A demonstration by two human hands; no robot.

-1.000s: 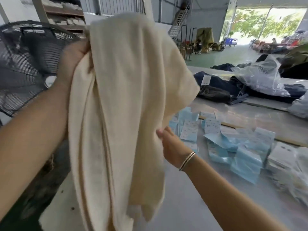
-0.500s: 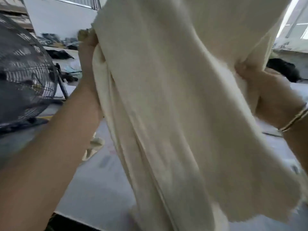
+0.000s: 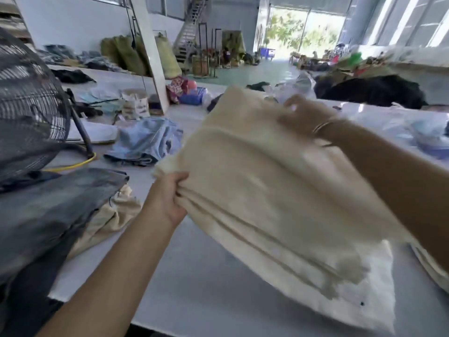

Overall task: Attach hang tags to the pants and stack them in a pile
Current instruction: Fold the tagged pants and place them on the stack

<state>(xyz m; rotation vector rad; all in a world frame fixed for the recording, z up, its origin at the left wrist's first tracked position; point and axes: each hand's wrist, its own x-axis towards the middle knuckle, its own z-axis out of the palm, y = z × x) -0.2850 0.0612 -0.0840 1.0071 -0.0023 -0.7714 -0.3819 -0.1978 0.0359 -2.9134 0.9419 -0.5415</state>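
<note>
Both hands hold cream pants point(image 3: 262, 190) above the grey counter point(image 3: 194, 288): left hand point(image 3: 167, 198) grips an edge, right hand point(image 3: 303, 115) is blurred, its hold unclear. Left of the pants stands a fan point(image 3: 26, 105); beyond them, an open warehouse doorway point(image 3: 301, 30).

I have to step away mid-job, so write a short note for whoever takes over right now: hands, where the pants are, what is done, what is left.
Left hand: grips the near left edge of the folded cream pants.
Right hand: blurred, holds their far edge.
The pants are held spread over the grey table, tilted, low end at the table.
Pile at left: dark denim pants on top, cream fabric under them; light blue jeans lie farther back.
Done: no hang tag visible on the held pair.
Left: check the tag, lay the pair on the pile, then do the rest.
</note>
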